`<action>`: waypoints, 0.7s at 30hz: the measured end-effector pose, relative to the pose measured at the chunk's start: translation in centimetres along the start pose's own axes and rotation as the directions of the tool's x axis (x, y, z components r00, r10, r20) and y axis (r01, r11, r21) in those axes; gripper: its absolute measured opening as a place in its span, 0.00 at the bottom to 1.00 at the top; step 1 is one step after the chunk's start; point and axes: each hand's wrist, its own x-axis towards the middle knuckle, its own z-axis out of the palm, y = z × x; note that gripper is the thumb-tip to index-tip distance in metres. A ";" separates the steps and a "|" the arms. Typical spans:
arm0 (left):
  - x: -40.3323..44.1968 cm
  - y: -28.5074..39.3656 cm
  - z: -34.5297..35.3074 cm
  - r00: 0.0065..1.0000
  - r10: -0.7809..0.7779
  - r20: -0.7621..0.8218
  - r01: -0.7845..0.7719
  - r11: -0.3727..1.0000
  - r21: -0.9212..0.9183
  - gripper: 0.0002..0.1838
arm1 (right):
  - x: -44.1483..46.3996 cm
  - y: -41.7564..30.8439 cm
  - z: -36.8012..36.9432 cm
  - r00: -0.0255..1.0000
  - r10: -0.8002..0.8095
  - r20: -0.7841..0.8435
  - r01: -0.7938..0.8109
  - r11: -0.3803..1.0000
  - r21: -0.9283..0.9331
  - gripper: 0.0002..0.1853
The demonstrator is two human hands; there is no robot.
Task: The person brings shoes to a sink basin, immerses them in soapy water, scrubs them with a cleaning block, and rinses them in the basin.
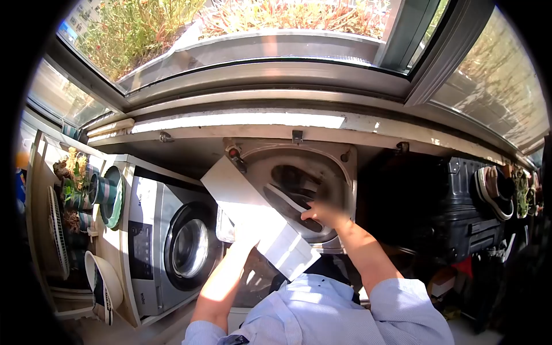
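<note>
A pale sink basin (351, 167) stands below the window, with a pair of dark shoes in it. The nearer shoe (290, 198) shows a white sole edge; the other dark shoe (293, 175) lies behind it. My right hand (326, 214) reaches into the basin, closed at the end of the nearer shoe, its outer side smeared by motion. A long white box (253, 201) slants across the basin's left side. My left hand (244, 237) grips its lower left edge; strong sunlight washes out the fingers.
A tap (236, 156) with a red mark rises at the basin's back left corner. Left of it stands a washing machine (190, 238). A hat (103, 284) and potted plants fill the left shelf. Black suitcases (466, 201) and another shoe (493, 192) are at right.
</note>
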 end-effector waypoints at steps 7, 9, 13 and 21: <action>-0.6 -0.5 0.4 0.997 -0.007 0.080 0.001 0.997 0.074 0.23 | 5.2 7.5 3.6 0.820 -0.533 -0.212 0.109 0.508 -0.854 0.37; -0.7 0.4 -0.6 0.991 -0.049 0.123 0.043 0.998 0.054 0.23 | 5.0 8.0 4.5 0.724 -0.690 0.020 0.244 0.229 -0.943 0.37; -0.5 2.0 -2.2 0.987 -0.034 0.159 0.028 0.999 0.038 0.24 | 6.7 8.0 4.4 0.835 -0.550 -0.024 0.126 0.234 -0.964 0.37; 0.2 1.4 -1.1 0.975 -0.078 0.208 0.064 0.995 0.070 0.24 | 12.1 13.2 3.8 0.875 -0.482 -0.037 0.104 0.262 -0.959 0.34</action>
